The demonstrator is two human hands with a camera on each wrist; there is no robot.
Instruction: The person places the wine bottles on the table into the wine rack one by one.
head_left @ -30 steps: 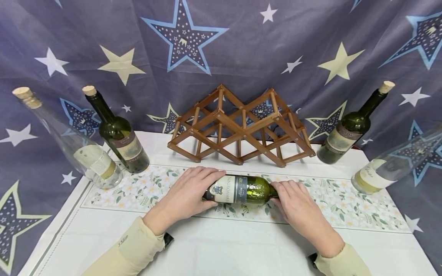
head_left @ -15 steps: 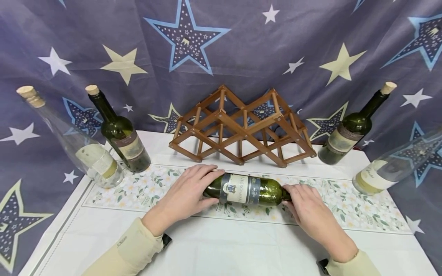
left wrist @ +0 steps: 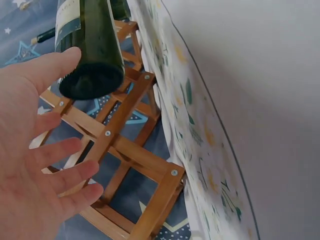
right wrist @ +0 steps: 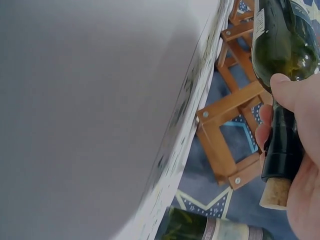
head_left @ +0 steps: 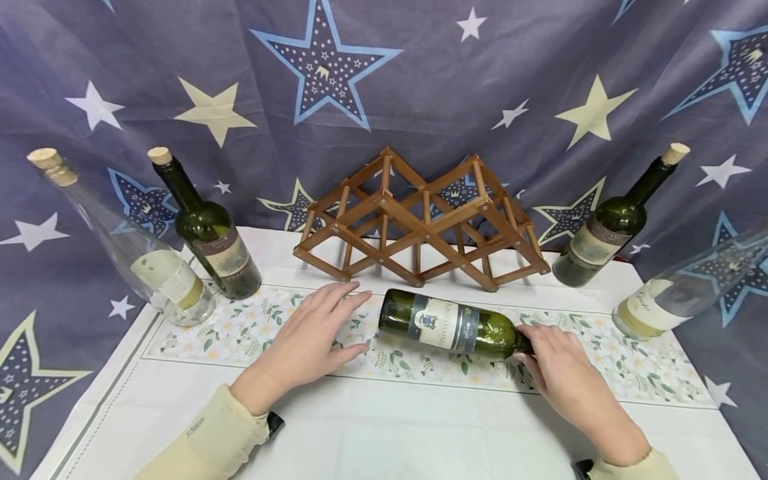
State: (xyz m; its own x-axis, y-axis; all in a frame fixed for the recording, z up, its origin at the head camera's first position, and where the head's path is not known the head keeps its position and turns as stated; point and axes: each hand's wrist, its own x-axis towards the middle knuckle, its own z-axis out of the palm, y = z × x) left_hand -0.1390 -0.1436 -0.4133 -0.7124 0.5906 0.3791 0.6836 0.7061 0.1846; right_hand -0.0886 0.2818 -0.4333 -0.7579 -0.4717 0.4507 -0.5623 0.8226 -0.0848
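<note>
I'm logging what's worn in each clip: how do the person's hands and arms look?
The left hand and right hand are bare. The left sleeve and right sleeve are pale cream; the left one bears a small, unreadable marking. A black item shows partly at each wrist.

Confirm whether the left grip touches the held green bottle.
Apart. The head view shows a gap, with floral runner visible between left grip and held green bottle.

head: rightmost bottle [head_left: 663, 305], top cut off | lying bottle [head_left: 447, 323], neck end hidden | right wrist: base cut off
</note>
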